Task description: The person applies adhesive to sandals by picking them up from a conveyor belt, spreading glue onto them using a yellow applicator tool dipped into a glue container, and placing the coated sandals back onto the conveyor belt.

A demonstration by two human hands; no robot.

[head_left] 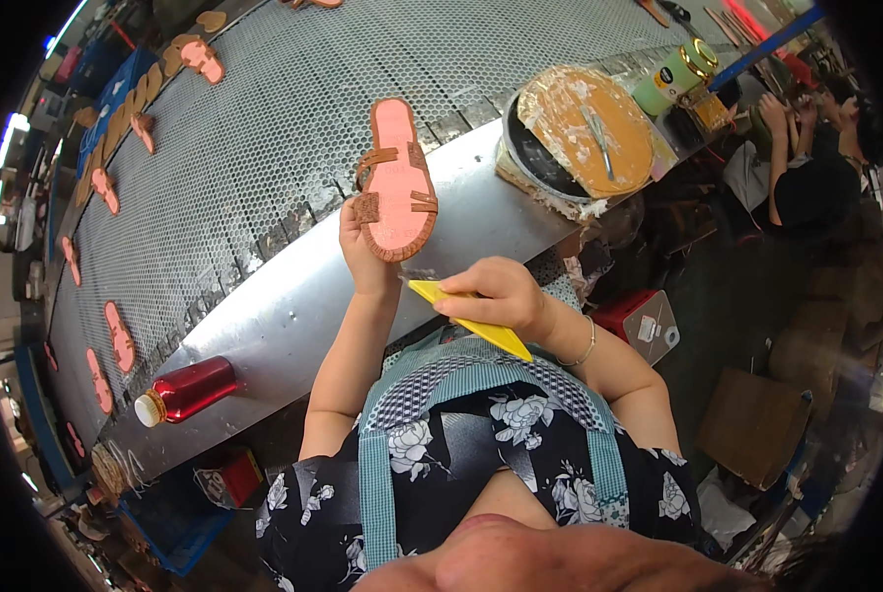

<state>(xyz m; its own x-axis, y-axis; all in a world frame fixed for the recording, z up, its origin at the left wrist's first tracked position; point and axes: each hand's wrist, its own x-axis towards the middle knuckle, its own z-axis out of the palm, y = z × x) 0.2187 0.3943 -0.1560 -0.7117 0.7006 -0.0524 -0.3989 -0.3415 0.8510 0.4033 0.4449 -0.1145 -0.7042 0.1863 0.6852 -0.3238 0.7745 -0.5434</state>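
A person seen from above, in a dark floral top and a checked apron (382, 483), works beside a metal counter (294, 311) that runs diagonally across the middle of the frame.

Near the centre of the frame is a sandal (396, 192) with a pink insole and brown straps, held up with its insole facing the camera and its wider end lowest. The left hand (356, 242) is closed around its lower left edge, with that forearm rising from below.

Just below and to the right of the sandal, the right hand (506, 291) is closed on a flat yellow tool (476, 324), pinched between thumb and fingers. The tool slants from upper left to lower right, and its upper left tip points towards the sandal, apart from it.

Beyond the counter, a grey belt (264, 128) with a honeycomb pattern fills the upper left and upper middle. More pink sandals (118, 335) lie spaced along its left side.

A shiny red bottle (193, 388) with a pale cap lies on its side on the counter, at lower left. At upper right, a messy, paste-smeared round board (624, 123) rests over a dark tub (540, 168), with a slim metal tool (596, 141) on top. A pale green bottle (673, 79) with a gold cap is just beyond. At the far right edge, a co-worker's hands (775, 113) are visible.
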